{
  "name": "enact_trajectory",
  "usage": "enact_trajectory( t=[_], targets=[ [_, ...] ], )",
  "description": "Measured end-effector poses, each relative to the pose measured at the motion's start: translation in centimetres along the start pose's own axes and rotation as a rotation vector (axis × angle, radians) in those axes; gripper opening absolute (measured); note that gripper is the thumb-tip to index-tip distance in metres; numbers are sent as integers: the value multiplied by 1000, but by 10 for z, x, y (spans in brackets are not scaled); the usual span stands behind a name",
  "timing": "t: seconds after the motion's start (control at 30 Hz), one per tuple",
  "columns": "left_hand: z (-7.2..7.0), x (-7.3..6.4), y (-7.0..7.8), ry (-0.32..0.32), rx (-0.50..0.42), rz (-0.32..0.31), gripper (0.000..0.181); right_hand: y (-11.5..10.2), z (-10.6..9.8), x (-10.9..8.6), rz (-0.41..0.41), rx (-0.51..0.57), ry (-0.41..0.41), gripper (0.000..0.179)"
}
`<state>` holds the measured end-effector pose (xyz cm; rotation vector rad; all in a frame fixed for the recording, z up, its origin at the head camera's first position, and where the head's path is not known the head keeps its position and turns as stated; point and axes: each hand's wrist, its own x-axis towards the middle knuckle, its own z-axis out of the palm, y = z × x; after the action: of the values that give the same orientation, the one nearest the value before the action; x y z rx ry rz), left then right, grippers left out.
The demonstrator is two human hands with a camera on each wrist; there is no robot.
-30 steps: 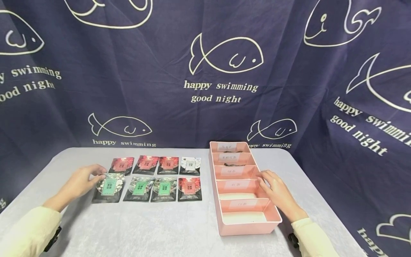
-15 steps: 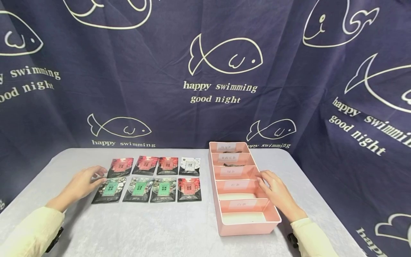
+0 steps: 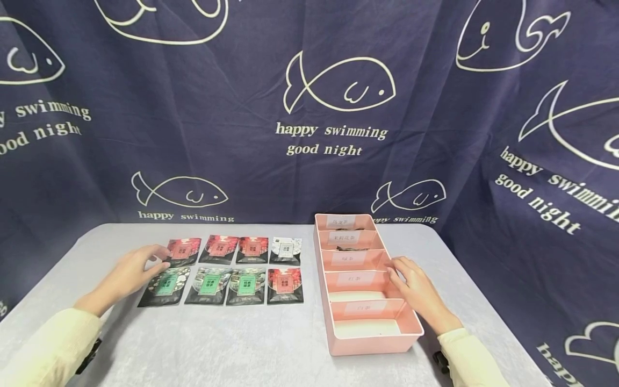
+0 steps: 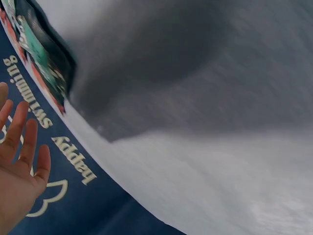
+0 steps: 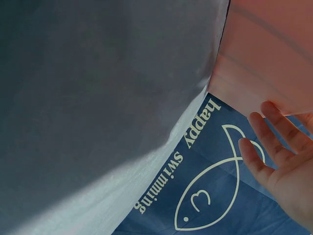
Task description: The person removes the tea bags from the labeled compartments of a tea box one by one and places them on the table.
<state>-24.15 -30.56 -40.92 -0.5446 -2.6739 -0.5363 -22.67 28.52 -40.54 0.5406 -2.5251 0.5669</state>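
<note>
My left hand [image 3: 132, 271] hovers at the left end of the tea sachets, holding nothing. Its fingertips are right at the left edge of a red and black tea sachet [image 3: 186, 250] in the back row. The thumb overlaps the top of a green-labelled, flower-patterned tea sachet [image 3: 165, 287] in front. In the left wrist view the fingers [image 4: 30, 142] look loosely extended. My right hand [image 3: 418, 287] rests on the right rim of a long pink divided box [image 3: 369, 345]. In the right wrist view its fingers [image 5: 268, 134] lie nearly straight against the box's wall.
Beside these lie red-labelled sachets [image 3: 252, 250], green-labelled sachets [image 3: 246, 286] and a white sachet [image 3: 286, 250], in two rows. Paper labels [image 3: 364, 307] mark the box's compartments; dark sachet edges [image 3: 352, 249] show in the far ones. A navy curtain [image 3: 242, 107] hangs behind the table.
My left hand let the top of the flower-patterned sachet drop flat, then shifted right toward the red sachet behind it. My right hand has stayed on the box.
</note>
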Motion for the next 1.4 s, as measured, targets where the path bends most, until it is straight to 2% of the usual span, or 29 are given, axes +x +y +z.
enact_trajectory(
  t=[0.2,0.33,0.7,0.9,1.4],
  targets=[
    [8,12,18,-3,23,32,19,0,0,0,-6,8,7,13],
    [14,20,31,-26,46,40,23,1,1,0,1,13,3,13],
    [36,39,64,-63,55,135,25,2,2,1,-2,13,12,14],
    [45,50,83,-128,29,137,28,1,0,1,-25,-9,16,13],
    [69,79,141,-142,-8,269,24,1,1,2,-31,-19,34,11]
  ],
)
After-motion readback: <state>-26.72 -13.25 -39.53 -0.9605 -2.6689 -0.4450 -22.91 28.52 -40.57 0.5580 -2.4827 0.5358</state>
